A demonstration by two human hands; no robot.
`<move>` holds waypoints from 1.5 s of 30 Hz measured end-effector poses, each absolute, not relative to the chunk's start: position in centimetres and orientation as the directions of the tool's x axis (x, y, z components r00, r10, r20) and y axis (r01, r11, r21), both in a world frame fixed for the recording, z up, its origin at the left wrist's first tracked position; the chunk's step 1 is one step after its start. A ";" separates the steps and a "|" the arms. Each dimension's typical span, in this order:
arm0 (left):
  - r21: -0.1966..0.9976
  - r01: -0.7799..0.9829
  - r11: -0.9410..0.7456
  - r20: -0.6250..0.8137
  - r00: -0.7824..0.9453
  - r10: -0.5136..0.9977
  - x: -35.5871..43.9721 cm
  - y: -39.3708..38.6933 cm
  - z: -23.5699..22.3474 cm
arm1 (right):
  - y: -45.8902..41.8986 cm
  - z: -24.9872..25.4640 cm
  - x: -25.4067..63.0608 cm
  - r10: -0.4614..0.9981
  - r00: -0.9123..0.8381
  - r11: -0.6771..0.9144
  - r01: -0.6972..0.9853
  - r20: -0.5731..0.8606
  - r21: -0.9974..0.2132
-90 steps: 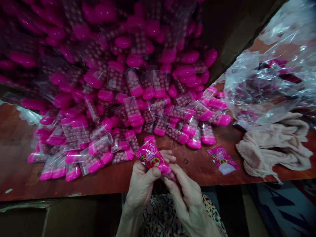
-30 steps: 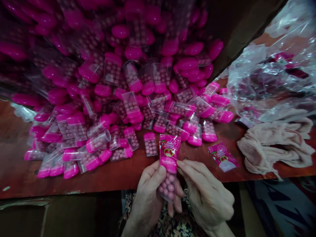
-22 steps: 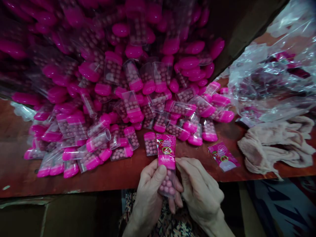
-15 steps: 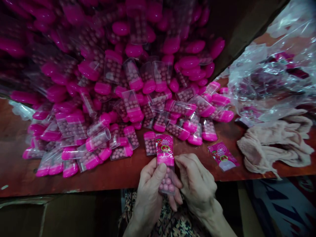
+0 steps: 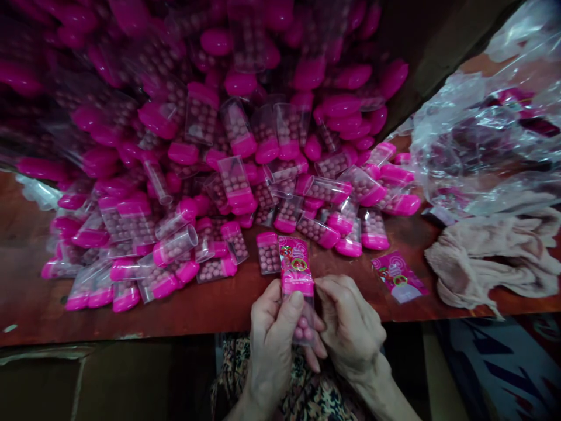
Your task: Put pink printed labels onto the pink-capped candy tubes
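My left hand [image 5: 274,327] is closed around a clear container of pink balls [image 5: 303,330], its thumb lying across the front. The container's pink cap points away from me. Over the cap end sits a shiny printed plastic sleeve [image 5: 295,257], whose far part sticks out past the cap. My right hand [image 5: 350,321] is closed in a pinch at the sleeve's right edge; its fingertips are partly hidden. Just beyond, a similar capped container [image 5: 267,252] lies on the table. A flat printed sleeve [image 5: 398,277] rests to the right of my right hand.
A large heap of pink-capped containers [image 5: 236,181] spills onto the red-brown table [image 5: 184,313] from a dark opening. To the right are a crumpled beige cloth [image 5: 460,254] and clear plastic bags [image 5: 477,128]. The table's front edge runs just above my lap.
The view has shifted slightly. Fewer balls show at the near end of the held container, and my left thumb lies a little further across it. Both hands keep their grip.
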State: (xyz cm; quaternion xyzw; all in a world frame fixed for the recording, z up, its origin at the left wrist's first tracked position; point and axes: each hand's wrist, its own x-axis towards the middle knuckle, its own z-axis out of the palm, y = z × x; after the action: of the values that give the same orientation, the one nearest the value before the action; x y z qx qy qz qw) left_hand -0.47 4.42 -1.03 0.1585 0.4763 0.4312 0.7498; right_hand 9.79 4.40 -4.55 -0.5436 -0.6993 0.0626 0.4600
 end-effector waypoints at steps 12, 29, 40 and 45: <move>0.764 -0.368 0.530 -0.565 0.018 0.825 -0.3 3.8 -1.5 | 4.2 -5.2 9.4 0.802 0.018 0.407 0.714 0.596 -0.569; 0.772 -0.378 0.510 -0.572 -0.064 0.818 -0.7 4.0 -1.7 | 4.4 -5.1 8.9 0.815 0.008 0.402 0.714 0.580 -0.574; 0.831 -0.348 0.434 -0.520 -0.212 0.827 -0.6 4.5 -1.6 | 4.4 -5.5 8.6 0.813 -0.055 0.463 0.665 0.580 -0.586; 0.836 -0.366 0.409 -0.504 -0.215 0.837 -1.3 4.6 -1.6 | 4.1 -5.7 8.4 0.854 -0.059 0.441 0.610 0.517 -0.658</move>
State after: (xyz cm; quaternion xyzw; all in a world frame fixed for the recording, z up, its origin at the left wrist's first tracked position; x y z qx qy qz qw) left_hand -1.29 4.63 -1.58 0.1986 0.5929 0.5059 0.5942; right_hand 8.42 4.10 -5.73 -0.5117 -0.7154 0.1332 0.4568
